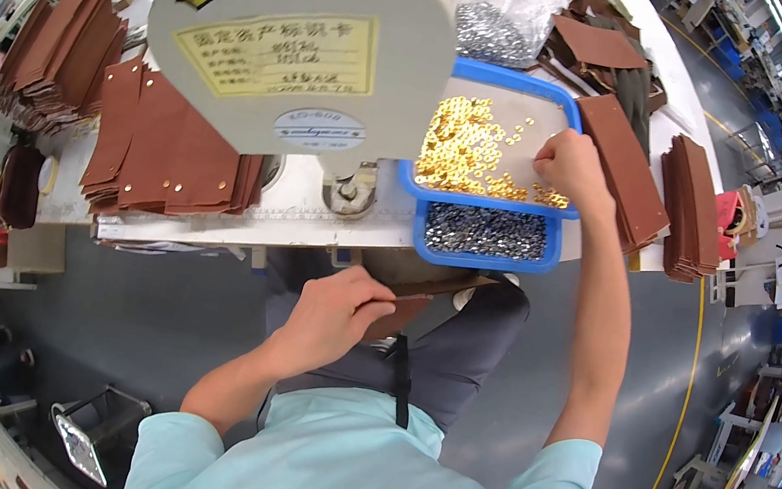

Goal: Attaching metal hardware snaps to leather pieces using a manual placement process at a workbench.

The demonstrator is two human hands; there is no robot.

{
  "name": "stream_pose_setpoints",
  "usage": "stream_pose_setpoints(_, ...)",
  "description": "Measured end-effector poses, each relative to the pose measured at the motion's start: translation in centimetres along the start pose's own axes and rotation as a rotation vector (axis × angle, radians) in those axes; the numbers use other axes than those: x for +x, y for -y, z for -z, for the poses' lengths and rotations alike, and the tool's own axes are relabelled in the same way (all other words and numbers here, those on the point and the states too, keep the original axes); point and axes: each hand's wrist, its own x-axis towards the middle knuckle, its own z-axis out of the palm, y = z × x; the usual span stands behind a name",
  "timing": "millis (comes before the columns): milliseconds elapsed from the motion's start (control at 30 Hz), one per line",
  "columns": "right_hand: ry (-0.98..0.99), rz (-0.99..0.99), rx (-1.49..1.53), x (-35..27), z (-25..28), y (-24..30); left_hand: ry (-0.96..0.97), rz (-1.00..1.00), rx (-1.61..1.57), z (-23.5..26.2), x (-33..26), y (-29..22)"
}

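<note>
My left hand (330,316) is over my lap, thumb and fingers closed on the edge of a brown leather piece (398,317). Part of that piece is hidden by the hand. Out to the right, my right hand (574,173) reaches into a blue tray (404,182) of small gold ring-shaped fasteners (461,146). Its fingers are curled together low over the tray's right side; what they hold, if anything, is too small to make out. In front of this tray is a second blue tray (483,262) with small dark metal fasteners (484,230).
A large cream machine (288,123) stands over the white table (303,221). Left of it lie brown leather panels with gold studs (158,144) and stacked leather pieces (61,53). More leather stacks (622,168) (687,210) flank the right side. A plastic bag of silver fasteners (491,35) sits behind.
</note>
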Motion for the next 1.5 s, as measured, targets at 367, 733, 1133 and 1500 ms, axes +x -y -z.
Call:
stream_pose_setpoints(367, -0.292, 0.392, 0.557, -12.6, -0.2, 10.4, 0.059, 0.34, -0.666, 0.6, -0.3, 0.6)
stream_pose_setpoints(733, -0.32, 0.453, 0.63, -19.3, -5.1, 13.7, 0.073, 0.359, -0.882, -0.2, -0.2, -0.9)
stream_pose_setpoints(1133, -0.096, 0.14, 0.889, -19.9, -5.1, 13.9, 0.063, 0.277, -0.747, -0.4, -0.4, -1.2)
stream_pose_setpoints(1500, -0.028, 0.304, 0.71, -16.1, -4.5, 10.6, -0.159, -0.229, -0.005, -1.8, 0.9, 1.2)
